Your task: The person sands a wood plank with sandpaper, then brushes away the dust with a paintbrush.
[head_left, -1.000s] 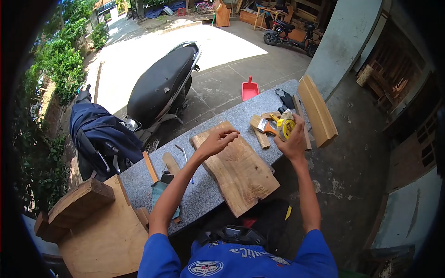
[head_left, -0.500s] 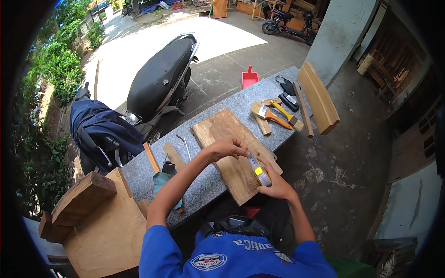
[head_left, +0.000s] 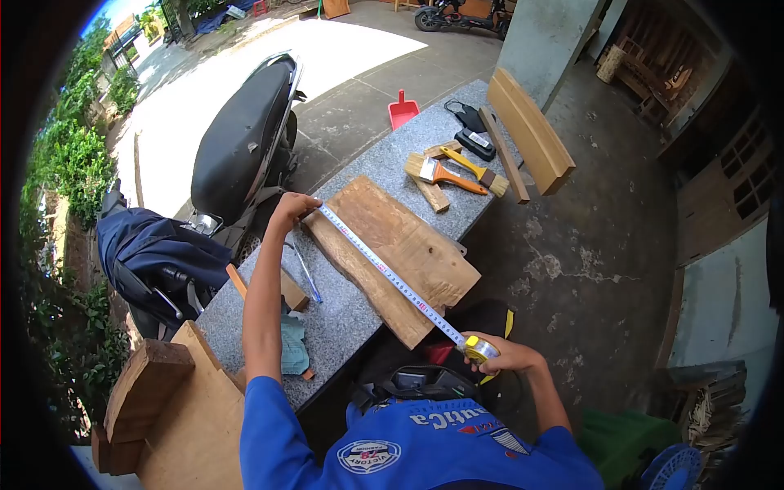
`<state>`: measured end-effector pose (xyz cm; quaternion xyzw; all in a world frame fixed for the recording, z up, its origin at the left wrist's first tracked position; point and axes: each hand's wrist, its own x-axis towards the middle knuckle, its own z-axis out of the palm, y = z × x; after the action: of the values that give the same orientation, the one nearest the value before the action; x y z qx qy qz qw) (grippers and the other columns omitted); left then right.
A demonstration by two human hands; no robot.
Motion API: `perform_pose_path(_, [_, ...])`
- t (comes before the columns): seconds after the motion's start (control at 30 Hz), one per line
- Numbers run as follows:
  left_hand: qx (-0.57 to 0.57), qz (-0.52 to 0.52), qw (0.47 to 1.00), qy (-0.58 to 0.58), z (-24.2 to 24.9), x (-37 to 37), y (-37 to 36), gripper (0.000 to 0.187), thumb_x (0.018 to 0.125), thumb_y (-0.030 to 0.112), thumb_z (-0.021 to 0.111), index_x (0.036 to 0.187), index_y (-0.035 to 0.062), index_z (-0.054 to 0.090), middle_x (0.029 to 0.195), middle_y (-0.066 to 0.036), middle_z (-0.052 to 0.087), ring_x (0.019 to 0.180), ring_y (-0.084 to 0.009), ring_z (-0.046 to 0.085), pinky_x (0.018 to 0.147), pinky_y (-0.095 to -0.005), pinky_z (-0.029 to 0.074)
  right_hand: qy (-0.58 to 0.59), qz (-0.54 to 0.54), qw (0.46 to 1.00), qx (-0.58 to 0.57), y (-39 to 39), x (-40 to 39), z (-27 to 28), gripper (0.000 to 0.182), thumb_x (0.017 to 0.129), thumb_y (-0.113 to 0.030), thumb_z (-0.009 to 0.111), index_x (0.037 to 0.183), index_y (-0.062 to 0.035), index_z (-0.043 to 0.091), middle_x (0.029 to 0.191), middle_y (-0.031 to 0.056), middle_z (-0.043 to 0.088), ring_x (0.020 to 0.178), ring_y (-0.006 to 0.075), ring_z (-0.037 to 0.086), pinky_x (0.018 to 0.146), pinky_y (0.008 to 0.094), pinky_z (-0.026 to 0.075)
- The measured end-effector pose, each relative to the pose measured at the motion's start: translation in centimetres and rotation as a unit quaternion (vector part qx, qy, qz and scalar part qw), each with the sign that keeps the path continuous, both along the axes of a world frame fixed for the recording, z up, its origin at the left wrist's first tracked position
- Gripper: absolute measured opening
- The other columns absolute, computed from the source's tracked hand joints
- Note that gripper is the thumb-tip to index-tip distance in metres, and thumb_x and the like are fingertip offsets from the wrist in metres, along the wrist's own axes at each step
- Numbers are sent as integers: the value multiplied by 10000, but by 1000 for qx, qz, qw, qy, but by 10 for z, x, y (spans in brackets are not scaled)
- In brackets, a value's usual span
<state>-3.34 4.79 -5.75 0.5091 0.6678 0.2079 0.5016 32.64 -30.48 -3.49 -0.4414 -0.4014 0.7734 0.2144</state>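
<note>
A thick wooden board [head_left: 416,245] lies on the speckled stone table. Across it runs the white blade of a tape measure [head_left: 480,349], pulled out straight and slanting from far left to near right. At the board's far left edge my left hand [head_left: 292,212] is closed, pinching the end of the blade. My right hand [head_left: 513,356] wraps round the yellow tape case, off the board's near edge and close to my body. The fingertips of both hands are partly hidden.
On the stone table [head_left: 384,147] lie two paintbrushes [head_left: 457,175], wood strips, a black mask [head_left: 465,113] and a pen [head_left: 310,282]. A plank [head_left: 531,135] stands at the right end. A scooter [head_left: 245,139] is parked beyond; a wooden piece [head_left: 196,416] stands at near left.
The blade has been drawn out long. My left hand has moved far left to the board's edge, and my right hand has moved down toward my body with the case.
</note>
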Motion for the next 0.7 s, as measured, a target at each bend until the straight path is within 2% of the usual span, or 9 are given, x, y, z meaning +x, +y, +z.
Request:
perform_pose_path(0.1, [124, -36, 992, 1, -26, 7, -2, 262, 638, 165, 747, 830, -4, 692, 740, -101, 643, 667, -171, 561, 676, -308, 420, -26, 14, 1000, 1, 0, -10, -4, 749, 700, -82, 594, 1370, -77, 260, 938, 28, 490, 701, 83, 520, 564, 199, 448])
perform_pose_path(0.13, [135, -38, 990, 16, -24, 8, -5, 277, 646, 160, 743, 848, -20, 687, 763, -106, 654, 723, -175, 587, 722, -297, 434, -32, 13, 999, 5, 0, -13, -4, 761, 698, -90, 598, 1373, -73, 248, 901, 29, 493, 628, 75, 501, 496, 198, 413])
perform_pose_path(0.23, [123, -63, 990, 0, -23, 1, -9, 268, 649, 161, 743, 853, -4, 691, 775, -85, 656, 704, -140, 580, 697, -260, 432, -18, -5, 1000, -3, 0, -21, -7, 730, 696, -97, 594, 1353, -60, 278, 842, 24, 486, 602, 71, 478, 512, 198, 412])
perform_pose_path(0.4, [134, -75, 988, -3, -24, 2, -9, 262, 656, 163, 737, 858, 2, 691, 778, -75, 657, 708, -134, 578, 700, -249, 428, 1, -33, 999, -28, 5, -28, -10, 708, 691, -96, 605, 1336, -66, 314, 931, 20, 480, 701, 65, 480, 549, 193, 417])
perform_pose_path(0.7, [128, -68, 989, -1, -25, 1, -9, 278, 651, 172, 736, 874, 11, 693, 784, -78, 652, 731, -144, 575, 722, -255, 422, 13, -36, 999, -5, 24, -38, -17, 555, 712, -137, 632, 1214, -60, 410, 969, 29, 507, 778, 78, 495, 579, 205, 432])
